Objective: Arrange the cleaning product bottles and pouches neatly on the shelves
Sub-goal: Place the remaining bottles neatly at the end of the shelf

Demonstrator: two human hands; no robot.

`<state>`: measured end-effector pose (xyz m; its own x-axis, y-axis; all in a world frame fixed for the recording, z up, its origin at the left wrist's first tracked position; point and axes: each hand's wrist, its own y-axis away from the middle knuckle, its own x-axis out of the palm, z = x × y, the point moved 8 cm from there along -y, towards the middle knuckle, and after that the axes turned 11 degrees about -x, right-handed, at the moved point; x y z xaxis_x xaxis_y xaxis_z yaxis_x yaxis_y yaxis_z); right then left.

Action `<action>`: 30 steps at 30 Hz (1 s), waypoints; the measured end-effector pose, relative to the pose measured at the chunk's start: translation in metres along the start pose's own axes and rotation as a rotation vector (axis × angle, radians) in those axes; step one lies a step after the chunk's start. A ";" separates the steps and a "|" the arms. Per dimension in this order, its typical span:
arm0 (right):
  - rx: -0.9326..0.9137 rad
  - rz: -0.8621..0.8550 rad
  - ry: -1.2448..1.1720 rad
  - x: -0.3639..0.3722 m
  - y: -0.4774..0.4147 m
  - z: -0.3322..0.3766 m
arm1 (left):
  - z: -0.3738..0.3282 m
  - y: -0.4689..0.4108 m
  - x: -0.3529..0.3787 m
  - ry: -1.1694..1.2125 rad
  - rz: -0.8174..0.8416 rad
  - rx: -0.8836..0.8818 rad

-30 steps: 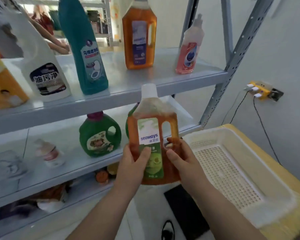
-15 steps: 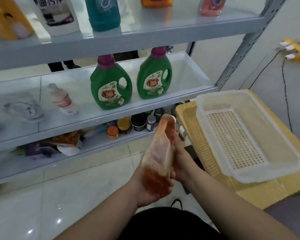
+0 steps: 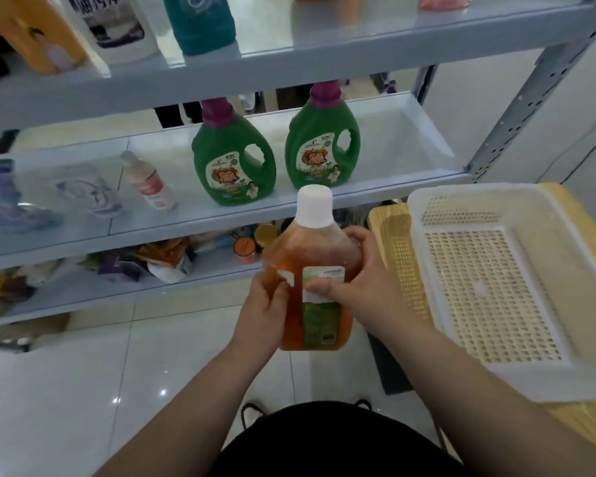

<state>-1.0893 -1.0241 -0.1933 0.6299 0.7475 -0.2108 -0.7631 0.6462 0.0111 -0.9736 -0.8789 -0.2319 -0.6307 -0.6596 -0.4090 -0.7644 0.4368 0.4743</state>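
Left hand (image 3: 265, 304) gripping the handle, right hand (image 3: 365, 290) clasping the body of an amber plastic bottle with a white cap (image 3: 320, 249) | bottle upright in mid-air, near side of the grey metal middle shelf (image 3: 403, 156) | step: shelving | next, probably: stand it right of the two green jugs (image 3: 322, 146).

amber bottle (image 3: 312, 270), white cap, green-and-white label; behind it two green jugs (image 3: 233, 160) with purple caps; right of it white perforated basket (image 3: 489, 287) on yellow counter (image 3: 389, 222)
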 end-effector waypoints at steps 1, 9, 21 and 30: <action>-0.004 0.002 -0.008 -0.003 0.001 0.000 | -0.005 0.003 0.002 -0.021 -0.044 0.036; 0.340 0.161 -0.775 -0.001 0.001 -0.050 | 0.002 0.042 0.077 0.813 0.248 -0.618; 0.280 -0.016 -0.714 -0.027 -0.001 -0.074 | -0.015 0.060 0.099 0.604 0.588 -0.512; 0.101 -0.064 -0.410 -0.032 -0.008 -0.012 | 0.011 0.019 0.038 0.578 0.382 -0.266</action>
<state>-1.1052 -1.0552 -0.1980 0.6967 0.6912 0.1921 -0.7152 0.6900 0.1110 -1.0138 -0.8890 -0.2473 -0.6192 -0.7399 0.2631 -0.4009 0.5859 0.7042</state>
